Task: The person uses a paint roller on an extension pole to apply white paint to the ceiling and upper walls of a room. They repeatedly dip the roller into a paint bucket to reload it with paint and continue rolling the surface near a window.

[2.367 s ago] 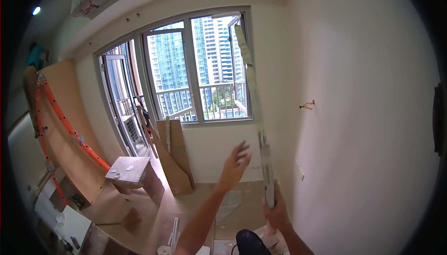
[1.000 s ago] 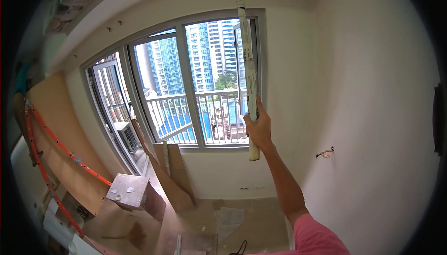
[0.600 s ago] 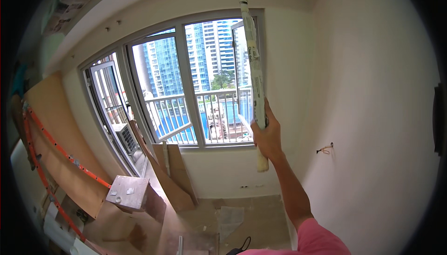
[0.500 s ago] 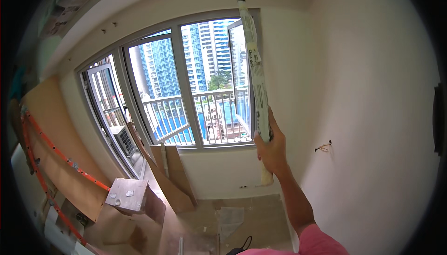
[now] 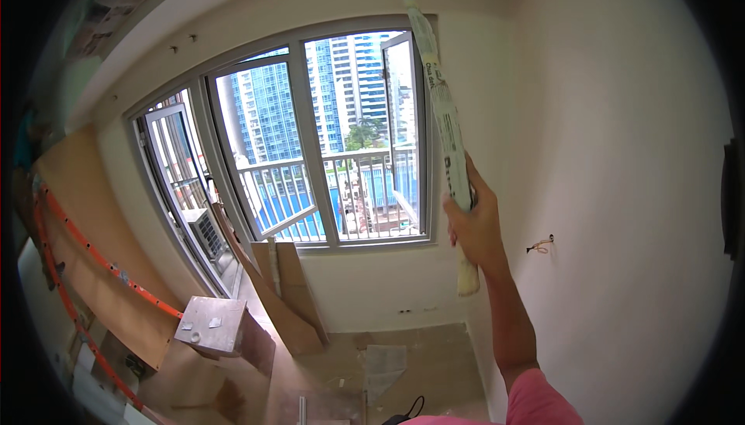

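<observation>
Raised in front of me, my right hand [image 5: 479, 227] is closed around the lower part of a long pole [image 5: 446, 118]. Pale plastic with dark print wraps the pole, and its yellowish butt end sticks out below my fist. From there it slants up and a little left toward the ceiling, where its top runs out of the picture. It passes in front of the window's right edge. A pink sleeve covers my right upper arm. My left hand is out of sight.
Behind stands a grey-framed window [image 5: 296, 126] with open panes. To the left are an orange ladder [image 5: 109, 266], a curved brown board [image 5: 101, 223] and a wooden box [image 5: 213, 324]. Brown panels [image 5: 291, 293] lean under the window. Wires [image 5: 541, 246] poke from the right wall.
My right hand has shifted right and slightly up, carrying the pole's lower end along. The pole now leans more to the left at its top.
</observation>
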Motion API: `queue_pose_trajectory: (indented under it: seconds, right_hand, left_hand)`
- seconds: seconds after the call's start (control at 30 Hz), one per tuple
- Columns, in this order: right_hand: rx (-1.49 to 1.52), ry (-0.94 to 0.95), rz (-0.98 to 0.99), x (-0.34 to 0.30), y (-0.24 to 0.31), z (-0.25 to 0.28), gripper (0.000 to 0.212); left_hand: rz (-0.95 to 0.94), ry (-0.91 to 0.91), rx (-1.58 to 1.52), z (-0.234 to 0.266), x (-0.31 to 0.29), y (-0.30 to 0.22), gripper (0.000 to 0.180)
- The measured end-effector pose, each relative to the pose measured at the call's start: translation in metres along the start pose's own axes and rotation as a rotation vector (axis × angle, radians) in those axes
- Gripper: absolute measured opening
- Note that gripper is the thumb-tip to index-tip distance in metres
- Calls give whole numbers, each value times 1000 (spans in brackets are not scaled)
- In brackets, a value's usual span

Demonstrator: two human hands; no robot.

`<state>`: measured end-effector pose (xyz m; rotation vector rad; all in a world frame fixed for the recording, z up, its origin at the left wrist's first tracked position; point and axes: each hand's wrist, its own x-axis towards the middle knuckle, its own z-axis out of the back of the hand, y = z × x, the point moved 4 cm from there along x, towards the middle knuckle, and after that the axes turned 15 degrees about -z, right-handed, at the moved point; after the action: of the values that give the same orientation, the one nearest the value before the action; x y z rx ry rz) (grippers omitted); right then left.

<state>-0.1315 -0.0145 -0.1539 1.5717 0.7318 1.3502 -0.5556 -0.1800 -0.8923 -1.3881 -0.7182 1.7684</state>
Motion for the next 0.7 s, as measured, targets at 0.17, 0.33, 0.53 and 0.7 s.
queue_pose_trajectory:
  seconds: [0.17, 0.33, 0.53, 0.7]
  right_hand:
    - [-38, -4, 19, 55, -7, 6, 68]
    - [-45, 6, 14, 34, -17, -6, 68]
    - [-34, 69, -103, -17, -26, -23, 69]
    - [-49, 45, -1, 16, -6, -54, 71]
  left_hand:
    - [1, 26, 15, -9, 0, -18, 48]
    - [-252, 32, 16, -28, 10, -51, 47]
    - [-869, -183, 292, -24, 32, -287, 47]
    - [-941, -187, 40, -24, -19, -396, 38]
